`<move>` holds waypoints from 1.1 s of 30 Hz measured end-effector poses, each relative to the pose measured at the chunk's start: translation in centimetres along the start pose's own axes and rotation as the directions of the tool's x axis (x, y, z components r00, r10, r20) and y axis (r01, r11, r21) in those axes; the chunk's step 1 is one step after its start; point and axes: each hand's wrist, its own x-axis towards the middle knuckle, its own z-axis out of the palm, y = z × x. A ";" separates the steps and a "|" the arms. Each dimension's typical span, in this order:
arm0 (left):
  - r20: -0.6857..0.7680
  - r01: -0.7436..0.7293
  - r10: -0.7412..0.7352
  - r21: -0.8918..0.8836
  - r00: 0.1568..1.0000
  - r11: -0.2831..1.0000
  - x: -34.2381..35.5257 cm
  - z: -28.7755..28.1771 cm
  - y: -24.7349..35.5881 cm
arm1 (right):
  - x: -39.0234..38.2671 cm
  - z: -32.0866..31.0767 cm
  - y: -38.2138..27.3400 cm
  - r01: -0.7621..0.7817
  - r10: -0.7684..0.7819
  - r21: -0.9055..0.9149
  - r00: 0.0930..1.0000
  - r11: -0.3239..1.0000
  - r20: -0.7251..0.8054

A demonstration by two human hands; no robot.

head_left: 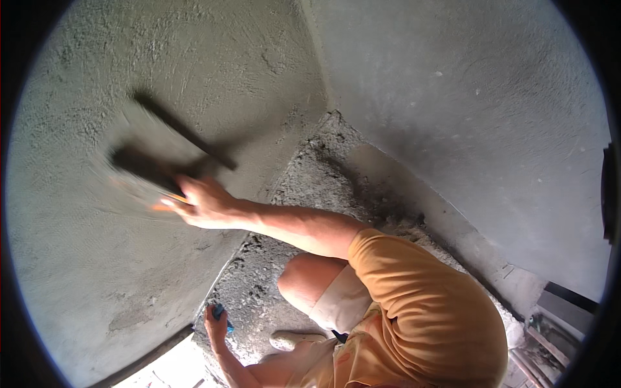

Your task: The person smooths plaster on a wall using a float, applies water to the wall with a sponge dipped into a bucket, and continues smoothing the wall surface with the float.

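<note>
My right hand point(200, 204) reaches across to the wall on the left and grips a plastering float point(145, 165). Motion smears the float, so its outline is unclear; dark bars and a bit of orange show around the fingers. It is against or close to the grey, wet-looking plaster point(213, 58). Lower down, my left hand point(215, 328) hangs beside the foot of that wall, with its fingers closed round a small blue object point(223, 317) whose kind I cannot make out.
A smoother grey wall point(466, 97) meets the plastered one at a corner. Rough ground with crumbs of mortar point(310, 174) lies between them. My bent knee point(307, 281) and a light shoe point(294, 339) are close below. Pipes or bars point(533, 365) lie at lower right.
</note>
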 end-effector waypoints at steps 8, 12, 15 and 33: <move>-0.032 0.072 -0.078 -0.143 0.996 0.987 -3.1 -2.3 -2.0 | 0.1 -19.3 14.9 -0.036 0.021 -0.022 0.878 0.999 -0.478; -0.018 0.129 -0.133 -0.162 0.991 0.978 -3.5 -2.8 -1.4 | 3.9 -25.9 8.9 0.028 -0.092 -0.130 0.847 0.991 -0.523; 0.015 0.117 -0.116 -0.150 0.993 0.982 -2.0 -2.7 0.1 | 6.4 -26.2 -0.1 0.056 -0.132 -0.190 0.900 0.980 -0.415; -0.005 0.107 -0.108 -0.128 0.994 0.986 -3.1 -1.4 1.0 | -5.5 -12.7 14.0 -0.141 0.111 -0.103 0.961 0.985 -0.253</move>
